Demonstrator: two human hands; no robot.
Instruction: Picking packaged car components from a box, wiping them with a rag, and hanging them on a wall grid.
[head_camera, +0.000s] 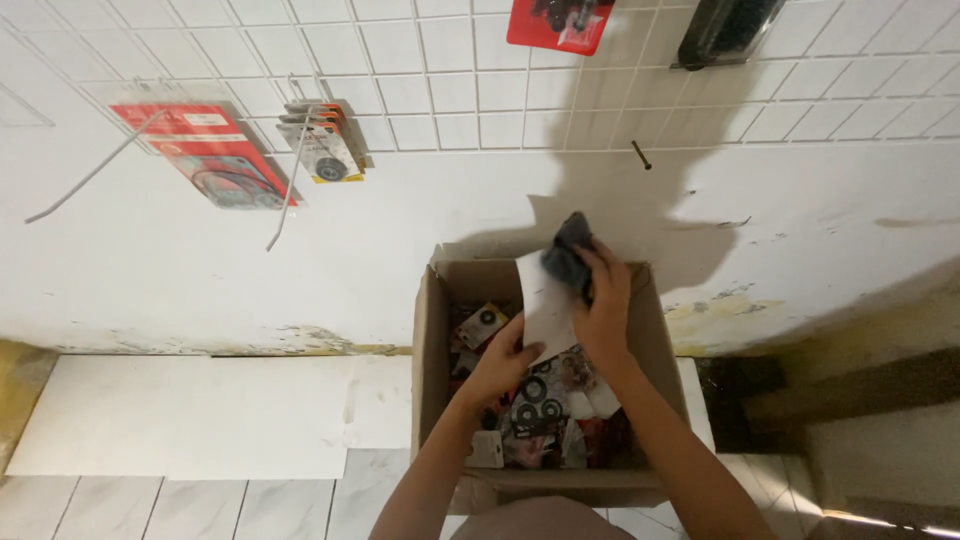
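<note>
Seen from above: an open cardboard box (432, 340) standing on the tiled floor (200, 500) against a white wall (300, 250), filled with small blister-packed parts (540, 410), many showing black rings on red and white cards. Right hand (602, 310) raised over the box toward 12 o'clock, fingers clenched around a dark, crumpled object (568, 250), kind not discernible, held just above the far rim. Touching that hand, a white card or sheet (548, 300), hanging down toward 6 o'clock into the box. Left hand (505, 355) at about 8 o'clock from the right hand, fingers closed on the lower edge of the same white sheet, just above the packets. At 6 o'clock of the box, a small white tag (486, 450) draped over the near rim. On the wall at 10 o'clock, a wire grid (420, 90) carrying 2 hanging packs: a red one with rings (215, 155) and an orange-topped stack with a black disc (325, 140). At 12 o'clock, another red pack (560, 22) and a black item (728, 30), both cut off by the frame. Strong shadow of head and arms cast on the wall behind the box.
</note>
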